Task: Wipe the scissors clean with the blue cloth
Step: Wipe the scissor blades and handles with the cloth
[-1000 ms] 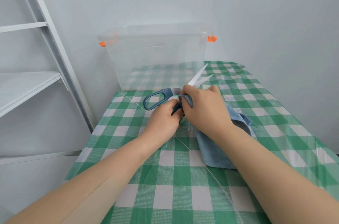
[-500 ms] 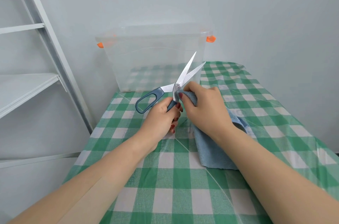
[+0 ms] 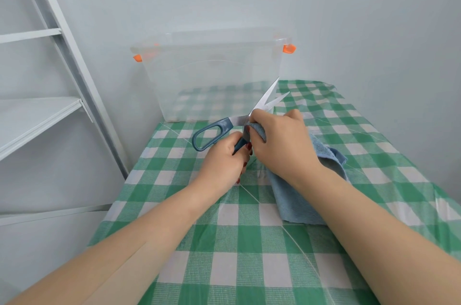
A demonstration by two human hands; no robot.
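Bright, even, diffuse light; faint soft shadows under forearms. Wide-angle bending at edges. Sharp focus, slight glare on blades (image 3: 265, 101).

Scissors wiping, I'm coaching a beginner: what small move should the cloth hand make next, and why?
Probably slide the right hand and blue cloth toward the tips of the scissors: the cloth is pinched near the pivot, the blades beyond are uncovered, and the left hand grips a handle.

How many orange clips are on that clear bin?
2. The left clip sits on the clear bin's left rim corner; the right clip on its right corner. Rear ones may be hidden.
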